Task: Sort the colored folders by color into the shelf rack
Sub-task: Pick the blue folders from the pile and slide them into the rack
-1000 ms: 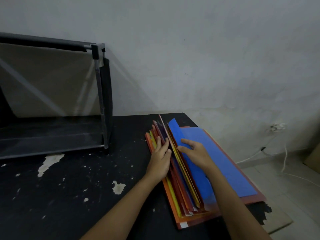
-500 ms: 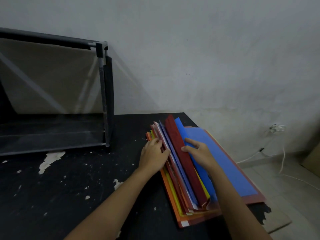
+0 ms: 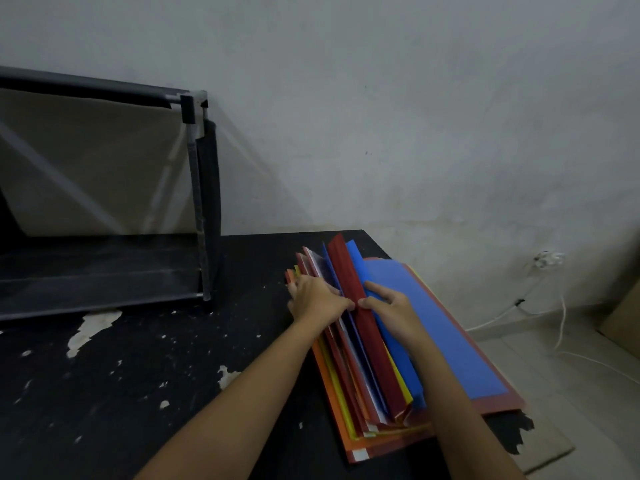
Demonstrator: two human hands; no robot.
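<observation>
Since a second ago the dark red folder [image 3: 360, 327] has come up out of the fanned pile and now stands tilted on its spine between the two hands; earlier a blue sheet stood there. On the right end of the black surface [image 3: 145, 393] lies the stack of folders [image 3: 388, 358], opened like a book: orange, yellow and red covers fanned to the left, a blue folder [image 3: 446, 327] lying flat to the right on a red-brown one. Left hand [image 3: 317, 301] presses its fingers against the left-hand leaves, touching the red folder's near face; its grip is flat and pressed together, pinching nothing I can see. Right hand [image 3: 391, 306] rests on the blue side; thumb and forefinger pinch the dark red folder's upper edge. Well to the left stands the shelf rack [image 3: 194, 188], against the wall [image 3: 415, 116]; a white cable [image 3: 561, 327] trails on the floor at right.
</observation>
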